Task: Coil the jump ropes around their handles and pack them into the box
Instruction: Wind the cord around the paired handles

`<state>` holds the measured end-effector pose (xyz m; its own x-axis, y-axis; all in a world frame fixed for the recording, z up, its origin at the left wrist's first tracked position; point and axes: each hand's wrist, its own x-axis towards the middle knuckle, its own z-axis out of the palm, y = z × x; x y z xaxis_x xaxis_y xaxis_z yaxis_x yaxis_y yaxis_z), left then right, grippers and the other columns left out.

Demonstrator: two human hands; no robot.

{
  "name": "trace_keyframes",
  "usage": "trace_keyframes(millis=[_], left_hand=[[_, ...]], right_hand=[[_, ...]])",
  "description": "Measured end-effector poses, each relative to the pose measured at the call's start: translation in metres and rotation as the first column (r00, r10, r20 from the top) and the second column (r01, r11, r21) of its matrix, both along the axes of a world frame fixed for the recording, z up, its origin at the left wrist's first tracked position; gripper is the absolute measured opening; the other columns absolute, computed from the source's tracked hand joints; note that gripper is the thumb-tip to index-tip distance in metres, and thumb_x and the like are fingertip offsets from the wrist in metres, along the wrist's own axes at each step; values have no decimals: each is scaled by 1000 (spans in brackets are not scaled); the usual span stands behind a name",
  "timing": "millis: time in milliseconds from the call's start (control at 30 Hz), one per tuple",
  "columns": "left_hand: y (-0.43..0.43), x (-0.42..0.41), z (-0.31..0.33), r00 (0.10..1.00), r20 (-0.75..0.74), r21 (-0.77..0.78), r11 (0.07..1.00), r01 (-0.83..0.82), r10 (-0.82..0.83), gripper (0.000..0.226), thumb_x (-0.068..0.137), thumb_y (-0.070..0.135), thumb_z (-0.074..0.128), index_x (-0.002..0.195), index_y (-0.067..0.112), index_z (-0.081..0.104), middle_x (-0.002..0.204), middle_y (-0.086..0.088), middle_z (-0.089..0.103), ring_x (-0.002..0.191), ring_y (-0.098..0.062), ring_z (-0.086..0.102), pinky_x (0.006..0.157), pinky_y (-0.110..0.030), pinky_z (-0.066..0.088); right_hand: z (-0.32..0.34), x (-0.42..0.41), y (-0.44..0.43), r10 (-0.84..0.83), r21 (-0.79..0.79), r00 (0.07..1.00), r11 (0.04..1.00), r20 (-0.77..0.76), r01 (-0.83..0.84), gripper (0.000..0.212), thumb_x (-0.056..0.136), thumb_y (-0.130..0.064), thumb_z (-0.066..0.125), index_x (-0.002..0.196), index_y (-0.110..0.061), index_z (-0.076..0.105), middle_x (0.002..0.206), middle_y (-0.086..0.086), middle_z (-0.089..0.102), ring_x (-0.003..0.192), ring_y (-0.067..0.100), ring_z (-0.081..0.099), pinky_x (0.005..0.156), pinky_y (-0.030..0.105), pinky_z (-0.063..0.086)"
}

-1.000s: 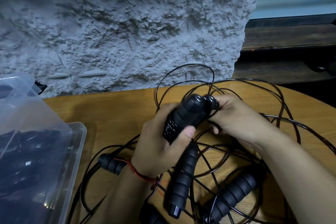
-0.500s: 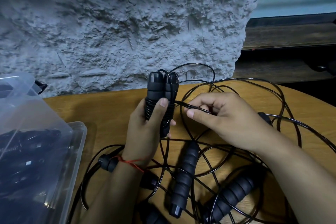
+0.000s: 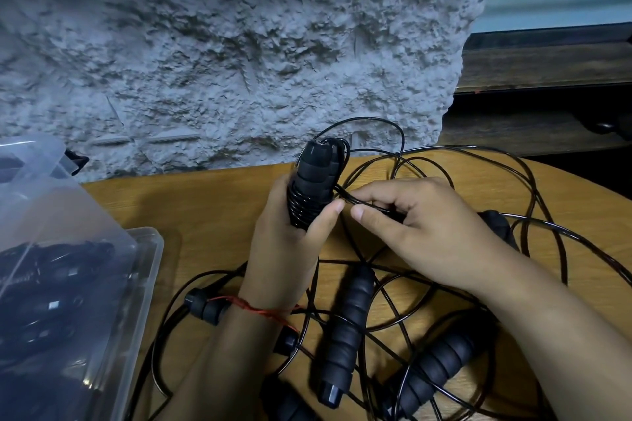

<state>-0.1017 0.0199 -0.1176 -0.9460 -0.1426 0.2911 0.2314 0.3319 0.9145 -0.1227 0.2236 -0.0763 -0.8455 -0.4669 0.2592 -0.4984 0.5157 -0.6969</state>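
Now, the clear box (image 3: 150, 243) sits open at your left with packed ropes (image 3: 51, 270) inside, within easy reach. Your left hand (image 3: 287, 249) grips the paired handles (image 3: 313, 178) upright so turns stack neatly. Your right hand (image 3: 427, 232) pinches the cord (image 3: 344, 194) just beside them, probably to feed it taut.

head | looks forward-down | close over table (image 3: 212, 215) | single view

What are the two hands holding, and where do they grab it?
Left hand grips the paired handles around their rope-wrapped lower part. Right hand pinches the loose rope just beside them.
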Motion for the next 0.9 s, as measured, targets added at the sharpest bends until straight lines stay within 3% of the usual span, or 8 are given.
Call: trace_keyframes(millis=[267,400,600,733,900], left_hand=[[2,1,0,994,-76,-171,981,-96,84,48,88,34,76,131,24,57,111,22,60,104,5,60,85,-4,41],[1,1,-2,986,-87,-221,963,-157,141,52,87,34,73,132,16,57,111,14,60,101,-1,59,85,-4,40],[7,7,2,976,-42,-400,891,-214,216,55,82,44,68,132,27,53,120,13,59,104,-8,59,71,-26,42],[5,9,4,979,-15,-393,899,-195,205,58,81,64,45,127,30,53,116,14,56,101,-17,62,69,-36,47],[4,13,5,980,-15,-436,880,-187,201,39,87,50,56,123,34,55,111,16,59,98,-16,64,66,-33,43]], right_hand=[[2,3,-4,-21,48,997,999,-69,25,22,101,-41,62,115,-34,77,96,-13,76,92,9,70,77,39,55],[4,7,-8,0,65,996,998,-89,6,20,100,-40,62,113,-33,76,90,-10,74,86,10,69,74,39,53],[7,12,-13,-2,60,995,998,-97,8,15,96,-37,67,105,-30,77,81,-12,71,80,9,67,72,36,53],[12,19,-19,38,11,994,999,-106,-37,13,93,-32,73,104,-30,81,81,-13,71,81,6,69,74,33,54],[17,24,-22,18,-14,977,1000,-210,-21,11,95,-32,73,104,-28,78,82,-13,71,79,3,66,71,32,53]])
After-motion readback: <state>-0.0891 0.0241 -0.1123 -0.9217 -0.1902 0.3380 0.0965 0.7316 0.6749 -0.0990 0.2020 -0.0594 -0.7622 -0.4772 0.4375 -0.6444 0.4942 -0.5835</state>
